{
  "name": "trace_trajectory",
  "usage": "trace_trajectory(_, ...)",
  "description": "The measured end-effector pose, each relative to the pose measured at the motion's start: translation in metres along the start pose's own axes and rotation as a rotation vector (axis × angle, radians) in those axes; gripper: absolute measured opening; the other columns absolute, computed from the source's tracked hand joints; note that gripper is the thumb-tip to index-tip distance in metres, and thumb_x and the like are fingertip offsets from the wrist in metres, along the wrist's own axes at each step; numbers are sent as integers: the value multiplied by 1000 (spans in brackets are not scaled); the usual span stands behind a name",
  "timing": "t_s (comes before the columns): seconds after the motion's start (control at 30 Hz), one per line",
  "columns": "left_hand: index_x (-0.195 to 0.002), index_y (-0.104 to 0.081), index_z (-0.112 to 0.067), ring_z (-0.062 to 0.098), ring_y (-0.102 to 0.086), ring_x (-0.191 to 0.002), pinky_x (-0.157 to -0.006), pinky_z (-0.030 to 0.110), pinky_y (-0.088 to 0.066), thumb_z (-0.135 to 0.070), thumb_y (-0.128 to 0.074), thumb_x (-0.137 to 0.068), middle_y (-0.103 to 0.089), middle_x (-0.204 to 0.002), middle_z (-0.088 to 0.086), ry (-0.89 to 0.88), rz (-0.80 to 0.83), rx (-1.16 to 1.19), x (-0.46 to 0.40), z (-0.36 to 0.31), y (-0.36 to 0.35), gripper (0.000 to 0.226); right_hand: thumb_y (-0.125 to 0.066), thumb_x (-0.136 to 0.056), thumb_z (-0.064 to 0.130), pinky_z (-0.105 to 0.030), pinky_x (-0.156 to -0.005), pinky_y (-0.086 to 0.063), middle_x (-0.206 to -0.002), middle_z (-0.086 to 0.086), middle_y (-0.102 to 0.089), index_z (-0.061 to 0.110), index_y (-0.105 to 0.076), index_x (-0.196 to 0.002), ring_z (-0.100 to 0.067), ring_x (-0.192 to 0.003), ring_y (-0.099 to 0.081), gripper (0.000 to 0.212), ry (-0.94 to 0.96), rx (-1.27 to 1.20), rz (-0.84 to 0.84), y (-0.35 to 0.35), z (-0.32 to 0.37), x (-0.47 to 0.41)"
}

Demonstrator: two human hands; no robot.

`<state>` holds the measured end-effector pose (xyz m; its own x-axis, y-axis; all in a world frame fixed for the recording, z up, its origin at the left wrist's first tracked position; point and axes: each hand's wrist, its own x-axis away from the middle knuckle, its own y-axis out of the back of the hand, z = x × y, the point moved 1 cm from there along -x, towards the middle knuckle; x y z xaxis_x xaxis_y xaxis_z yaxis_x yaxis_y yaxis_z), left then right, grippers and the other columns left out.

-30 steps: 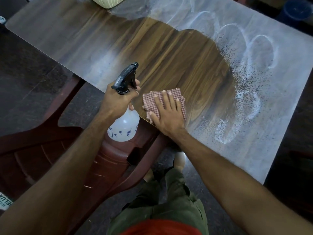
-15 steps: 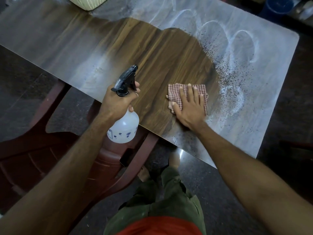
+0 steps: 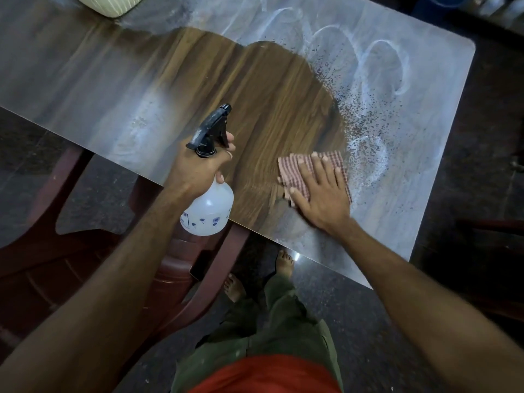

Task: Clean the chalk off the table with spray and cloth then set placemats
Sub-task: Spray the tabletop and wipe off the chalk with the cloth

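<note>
The right hand (image 3: 320, 191) is pressing a checked cloth (image 3: 295, 168) flat on the table (image 3: 85, 80), fingers spread and open, at the near edge of the wiped patch. The left hand (image 3: 198, 168) is gripping the neck of the spray bottle (image 3: 208, 211), fingers curled closed around it, the bottle hanging over the near table edge. Chalk (image 3: 391, 66) is covering the right part of the table. Risk: a saturated cloth may be smearing wet chalk onto cleaned wood. No placemats are visible.
</note>
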<state>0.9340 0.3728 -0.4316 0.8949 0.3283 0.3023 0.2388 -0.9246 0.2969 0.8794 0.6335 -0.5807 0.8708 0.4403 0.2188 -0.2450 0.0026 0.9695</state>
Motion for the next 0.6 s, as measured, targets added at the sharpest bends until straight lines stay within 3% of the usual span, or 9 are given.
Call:
trace_trajectory(0.13,-98,-67,-24,10,-52,-41,-57,20,-49,-4,-62,-88,-71,-99,-4,4,14,-10,-3,-3,-12,23,-18,-97,65,-50,-122,1,-167,-10,1,27,-6,-159,-28,-153,2,74,-66,-37,-8,6,24,-27)
trace_trajectory(0.23,-97,-66,-22,10,-52,-40,-57,21,-49,-1,-61,-88,-71,-98,-2,8,28,-3,-6,-7,-25,23,-16,-98,65,-51,-122,4,-166,-9,7,26,0,-159,-27,-153,6,74,77,-35,34,-3,54,0)
trace_trajectory(0.37,-97,-66,-22,11,-51,-41,-62,24,-51,-1,-60,-87,-71,-101,2,-14,54,-6,-11,-11,-34,24,-31,-98,62,-52,-121,-17,-165,-8,-16,25,-26,-157,-26,-153,-11,70,196,-98,-23,-16,41,59)
trace_trajectory(0.5,-96,-66,-23,12,-51,-41,-73,31,-54,-1,-59,-86,-71,-101,3,-24,72,-12,-14,-11,-35,26,-18,-98,66,-49,-123,1,-167,-5,3,32,-4,-159,-22,-153,6,71,85,-43,41,-8,-3,48)
trace_trajectory(0.6,-96,-66,-23,11,-51,-41,-66,25,-53,0,-59,-87,-71,-103,4,-21,67,-18,-15,-11,-35,26,-14,-97,67,-47,-123,4,-167,-7,4,29,-3,-159,-25,-153,6,73,-88,-46,16,4,-23,8)
